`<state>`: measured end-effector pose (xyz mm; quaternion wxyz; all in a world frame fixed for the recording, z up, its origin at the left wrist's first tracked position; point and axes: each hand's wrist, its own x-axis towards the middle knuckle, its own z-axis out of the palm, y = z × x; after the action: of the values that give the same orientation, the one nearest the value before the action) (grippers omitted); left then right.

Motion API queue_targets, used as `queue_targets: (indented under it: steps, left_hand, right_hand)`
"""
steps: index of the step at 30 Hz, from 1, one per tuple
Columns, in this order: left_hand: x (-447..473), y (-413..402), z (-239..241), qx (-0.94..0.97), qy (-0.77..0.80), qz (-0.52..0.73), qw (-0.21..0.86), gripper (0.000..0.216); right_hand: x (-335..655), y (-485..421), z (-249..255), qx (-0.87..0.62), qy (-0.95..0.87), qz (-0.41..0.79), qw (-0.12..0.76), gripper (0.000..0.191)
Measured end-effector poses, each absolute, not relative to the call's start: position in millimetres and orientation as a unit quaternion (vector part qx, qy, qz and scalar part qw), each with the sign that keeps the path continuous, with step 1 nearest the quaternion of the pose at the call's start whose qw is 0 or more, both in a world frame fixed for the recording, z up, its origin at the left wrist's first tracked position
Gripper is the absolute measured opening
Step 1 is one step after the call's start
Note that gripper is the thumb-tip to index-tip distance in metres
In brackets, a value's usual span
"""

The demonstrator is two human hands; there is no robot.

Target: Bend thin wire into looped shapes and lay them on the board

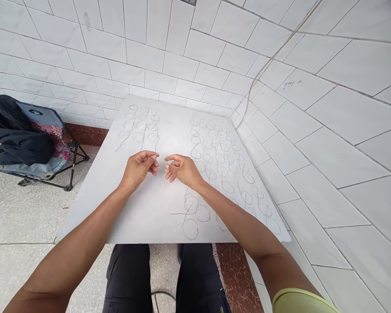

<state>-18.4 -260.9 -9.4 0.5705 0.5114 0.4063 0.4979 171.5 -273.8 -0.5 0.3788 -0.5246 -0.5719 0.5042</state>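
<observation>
My left hand and my right hand are held close together above the middle of a white board. Both pinch a thin pale thread, which runs between the fingertips and dangles below my right hand. Several thin loops of thread lie in rows at the board's far left. Many more loops lie along its right side, some of them dark, near my right forearm.
The board rests in front of my knees and against a white tiled wall at the back and right. A folding chair piled with dark clothes stands on the floor at left. A thin cable hangs down the wall.
</observation>
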Motion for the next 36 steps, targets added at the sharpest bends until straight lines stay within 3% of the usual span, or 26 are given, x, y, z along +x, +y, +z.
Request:
queue_targets:
  steps: [12,20,36]
  left_hand:
    - [-15.1,-261.0,-13.6,0.494,0.422,0.532,0.543,0.027]
    - [-16.8,-262.0,-11.4,0.518,0.457,0.516,0.508,0.029]
    - [-19.5,-257.8,-15.3,0.513,0.475,0.543,0.464,0.029]
  right_hand:
    - [160.6,-271.1,-10.2,-0.543,-0.607,0.443,0.375,0.031]
    - [153.4,-276.8,-22.3,-0.546,-0.552,0.489,0.397,0.014]
    - [138.6,-289.2,-30.8,-0.523,-0.598,0.462,0.394,0.014]
